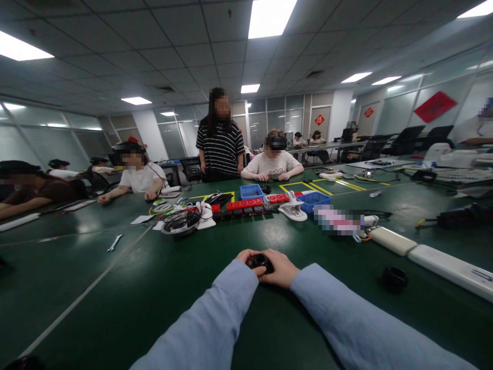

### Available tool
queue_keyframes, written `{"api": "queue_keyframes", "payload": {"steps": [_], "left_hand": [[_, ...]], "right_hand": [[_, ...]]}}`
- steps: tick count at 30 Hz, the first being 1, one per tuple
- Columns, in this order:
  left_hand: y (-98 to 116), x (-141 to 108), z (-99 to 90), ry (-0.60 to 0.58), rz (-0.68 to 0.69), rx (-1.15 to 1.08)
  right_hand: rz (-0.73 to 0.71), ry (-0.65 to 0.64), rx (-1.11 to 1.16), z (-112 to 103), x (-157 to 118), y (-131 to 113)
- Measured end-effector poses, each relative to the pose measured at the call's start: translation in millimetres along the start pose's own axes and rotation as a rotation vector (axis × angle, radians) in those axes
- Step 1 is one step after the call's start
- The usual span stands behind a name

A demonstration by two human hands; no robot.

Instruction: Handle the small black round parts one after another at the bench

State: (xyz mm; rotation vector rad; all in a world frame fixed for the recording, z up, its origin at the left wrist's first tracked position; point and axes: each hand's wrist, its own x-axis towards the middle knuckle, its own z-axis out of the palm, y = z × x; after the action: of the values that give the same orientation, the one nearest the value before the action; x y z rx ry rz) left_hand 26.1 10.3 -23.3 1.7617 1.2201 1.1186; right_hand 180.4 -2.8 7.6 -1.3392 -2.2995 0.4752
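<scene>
Black, shiny and round, one hollow piece (260, 261) is held by the left hand (246, 257) and right hand (281, 269) at the smooth green table (173, 308). I count one more black ring (395, 279) and two blue trays (251, 192).

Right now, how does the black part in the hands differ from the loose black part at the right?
The held part is between the left hand and right hand; the loose part lies on the table, untouched by them.
The held part is partly covered by the hands; the loose part is uncovered.
Both are black and look rounded.
</scene>
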Motion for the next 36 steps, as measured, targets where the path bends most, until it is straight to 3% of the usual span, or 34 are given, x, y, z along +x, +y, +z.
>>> {"api": "queue_keyframes", "payload": {"steps": [3, 9, 27, 31, 36], "left_hand": [[-6, 2, -2.2, -0.066, -0.002, -0.075], [-9, 5, -3.1, -0.154, -0.017, -0.180], [-8, 4, -4.7, -0.177, -0.008, -0.200], [-8, 4, 1.8, -0.081, -0.039, -0.100], [-1, 8, 15.9, 0.237, -0.057, 0.189]], "right_hand": [[-0.060, -0.103, 0.064, -7, 2, 9], [-0.092, -0.181, 0.116, -11, 6, 17], [-0.076, -0.172, 0.196, -8, 6, 20], [0.008, -0.110, 0.158, 0, 6, 19], [0.207, 0.105, -0.067, 10, 10, 2]]}}
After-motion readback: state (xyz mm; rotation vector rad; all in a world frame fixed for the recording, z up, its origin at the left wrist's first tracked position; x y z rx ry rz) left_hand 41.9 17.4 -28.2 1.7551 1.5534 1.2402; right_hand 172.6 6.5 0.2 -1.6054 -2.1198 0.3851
